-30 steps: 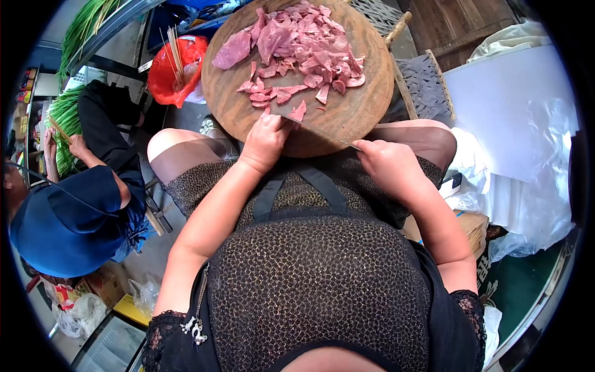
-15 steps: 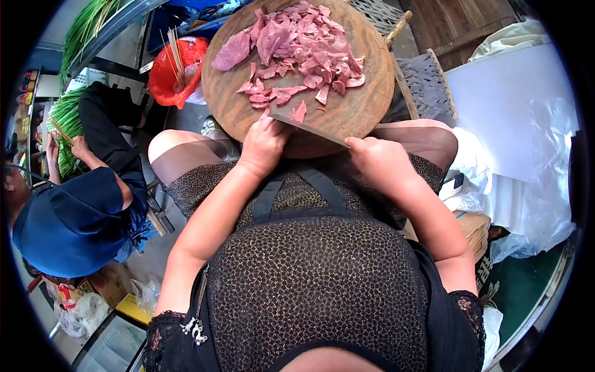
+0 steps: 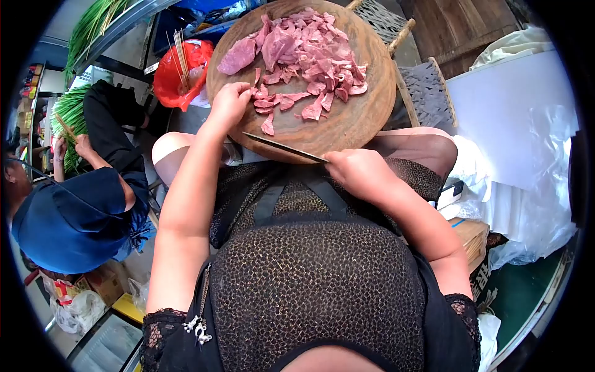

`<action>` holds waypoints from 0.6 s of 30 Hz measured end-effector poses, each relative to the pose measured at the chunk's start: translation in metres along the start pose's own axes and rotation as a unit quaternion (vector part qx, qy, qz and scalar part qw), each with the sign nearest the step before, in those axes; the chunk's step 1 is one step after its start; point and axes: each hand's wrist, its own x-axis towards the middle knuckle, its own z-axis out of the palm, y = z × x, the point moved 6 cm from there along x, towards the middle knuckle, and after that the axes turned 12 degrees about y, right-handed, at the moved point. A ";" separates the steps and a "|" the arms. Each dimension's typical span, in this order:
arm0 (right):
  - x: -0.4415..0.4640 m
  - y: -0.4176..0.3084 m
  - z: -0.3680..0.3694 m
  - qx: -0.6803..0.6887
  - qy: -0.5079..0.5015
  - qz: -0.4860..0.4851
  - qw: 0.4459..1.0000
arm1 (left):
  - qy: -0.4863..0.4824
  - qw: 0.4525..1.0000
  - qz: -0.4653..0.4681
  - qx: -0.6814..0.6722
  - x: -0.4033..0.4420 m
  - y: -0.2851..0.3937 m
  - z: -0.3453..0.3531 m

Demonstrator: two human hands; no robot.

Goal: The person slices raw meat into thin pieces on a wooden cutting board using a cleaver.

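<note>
On a round wooden board lies a heap of sliced pink meat, with a larger uncut lump at its left. My left hand is over the board's left edge, beside the small pieces, its fingers pinched together; a piece of meat shows by the fingertips, but the grip is partly hidden. My right hand is closed round the handle of a knife. The blade points left along the board's near edge, apart from the meat.
A red bag with thin sticks stands left of the board. At the left, a co-worker in a blue top handles green stalks. A woven chair and a white sheet are on the right.
My left hand has moved up and left, away from the blade. The knife and my right hand have shifted left and nearer my body. Some small pieces at the near side have shifted.
</note>
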 end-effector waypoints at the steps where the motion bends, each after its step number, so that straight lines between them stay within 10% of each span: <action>1: 0.003 0.001 0.001 0.001 0.000 0.000 1.000 | -0.001 1.000 0.000 0.001 0.001 0.005 -0.001; 7: 0.009 0.026 -0.005 -0.031 -0.008 0.049 0.998 | -0.112 0.955 -0.137 -0.240 0.010 0.020 0.018; 15: -0.004 0.038 -0.027 -0.058 0.063 0.069 0.994 | 0.059 0.993 0.074 -0.065 0.017 0.066 -0.006; 18: -0.002 0.051 -0.035 -0.057 0.092 0.094 0.990 | 0.051 0.991 0.013 -0.124 0.011 0.079 -0.014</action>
